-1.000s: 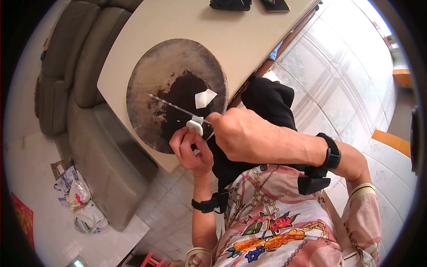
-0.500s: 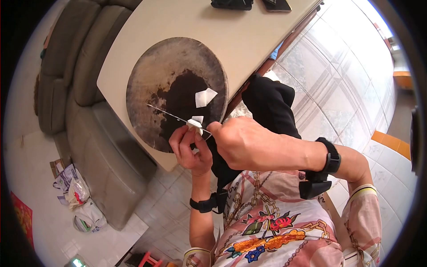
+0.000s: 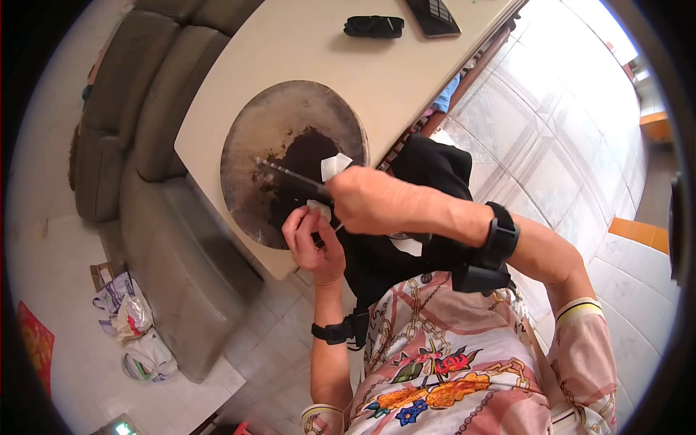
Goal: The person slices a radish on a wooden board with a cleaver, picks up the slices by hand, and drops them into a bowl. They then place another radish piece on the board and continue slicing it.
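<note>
My left hand [image 3: 315, 243] is closed in a pinch on a white piece [image 3: 318, 210] of what looks like food, at the lower edge of a round wooden chopping board [image 3: 250, 141]. My right hand [image 3: 362, 199] is wrapped round the handle end of a knife [image 3: 290, 172]. Seen nearly edge-on, its thin blade points up and left over the board, apart from the piece in my left hand. Another white piece [image 3: 335, 164] lies on the board's dark, wet-looking patch, just beyond my right fist, which partly hides it.
The board stands on a cream table [image 3: 210, 109] close to my knees. At the far end are a black case [image 3: 373, 27] and a phone-like dark device [image 3: 433, 16]. A grey sofa [image 3: 167, 239] runs along the left, with plastic bags [image 3: 138, 326] on the floor beyond it.
My right hand and the knife have moved up and away from the piece in my left hand. The view has shifted a little. My left hand keeps its pinch.
</note>
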A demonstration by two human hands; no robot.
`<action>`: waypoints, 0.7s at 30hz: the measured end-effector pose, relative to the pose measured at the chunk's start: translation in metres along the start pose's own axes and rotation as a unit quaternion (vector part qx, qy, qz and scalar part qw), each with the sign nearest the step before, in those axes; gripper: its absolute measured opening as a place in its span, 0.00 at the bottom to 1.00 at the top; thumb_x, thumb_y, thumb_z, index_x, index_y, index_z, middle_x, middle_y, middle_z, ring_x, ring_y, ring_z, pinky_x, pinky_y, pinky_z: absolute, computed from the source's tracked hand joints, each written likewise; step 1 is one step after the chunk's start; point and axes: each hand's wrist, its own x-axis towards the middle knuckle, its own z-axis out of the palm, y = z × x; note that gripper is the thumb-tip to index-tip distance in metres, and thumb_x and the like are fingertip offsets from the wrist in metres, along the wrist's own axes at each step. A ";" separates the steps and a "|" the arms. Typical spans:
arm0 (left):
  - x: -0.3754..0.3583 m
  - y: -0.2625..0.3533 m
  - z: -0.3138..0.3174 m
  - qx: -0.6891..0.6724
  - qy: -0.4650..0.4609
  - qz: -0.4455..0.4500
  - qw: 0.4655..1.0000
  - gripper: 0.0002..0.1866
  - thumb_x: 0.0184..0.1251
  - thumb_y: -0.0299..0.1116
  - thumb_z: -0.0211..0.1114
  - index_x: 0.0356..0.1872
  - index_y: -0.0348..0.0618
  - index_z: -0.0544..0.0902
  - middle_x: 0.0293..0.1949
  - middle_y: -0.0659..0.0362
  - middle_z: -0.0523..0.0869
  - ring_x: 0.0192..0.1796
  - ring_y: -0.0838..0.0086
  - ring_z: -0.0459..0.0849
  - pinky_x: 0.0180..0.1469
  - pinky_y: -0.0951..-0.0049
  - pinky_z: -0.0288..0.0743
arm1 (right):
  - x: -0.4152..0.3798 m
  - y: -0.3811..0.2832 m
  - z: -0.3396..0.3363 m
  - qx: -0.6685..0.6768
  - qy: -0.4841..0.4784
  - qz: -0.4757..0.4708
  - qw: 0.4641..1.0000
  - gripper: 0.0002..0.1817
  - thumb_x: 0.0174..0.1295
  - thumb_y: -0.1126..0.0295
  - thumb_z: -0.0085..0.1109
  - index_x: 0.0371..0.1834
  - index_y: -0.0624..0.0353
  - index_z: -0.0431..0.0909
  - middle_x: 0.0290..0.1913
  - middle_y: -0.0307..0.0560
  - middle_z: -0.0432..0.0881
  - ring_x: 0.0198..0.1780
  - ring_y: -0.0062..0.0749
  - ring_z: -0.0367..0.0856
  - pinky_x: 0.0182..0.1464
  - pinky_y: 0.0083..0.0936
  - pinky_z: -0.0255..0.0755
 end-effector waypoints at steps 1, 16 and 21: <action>-0.002 0.000 0.001 0.001 0.003 -0.012 1.000 0.08 0.62 0.24 0.61 0.41 0.35 0.79 0.47 0.51 0.79 0.43 0.63 0.79 0.45 0.69 0.75 | -0.002 0.007 -0.004 0.062 -0.015 0.081 0.995 0.06 0.48 0.75 0.55 0.22 0.69 0.76 0.23 0.62 0.78 0.33 0.55 0.81 0.37 0.40 0.74; 0.003 -0.003 0.007 0.006 0.041 0.019 0.999 0.08 0.61 0.21 0.61 0.42 0.35 0.79 0.44 0.50 0.77 0.43 0.60 0.79 0.42 0.67 0.77 | -0.025 -0.033 -0.015 0.035 0.073 0.039 0.996 0.08 0.52 0.78 0.52 0.35 0.71 0.73 0.16 0.59 0.73 0.23 0.57 0.77 0.25 0.43 0.71; 0.000 -0.001 0.006 -0.016 0.039 -0.014 0.999 0.07 0.62 0.22 0.60 0.41 0.34 0.79 0.43 0.49 0.77 0.42 0.60 0.79 0.41 0.67 0.77 | -0.039 -0.038 -0.007 0.010 0.065 0.026 0.998 0.12 0.51 0.78 0.54 0.39 0.72 0.72 0.14 0.56 0.72 0.20 0.52 0.77 0.22 0.41 0.69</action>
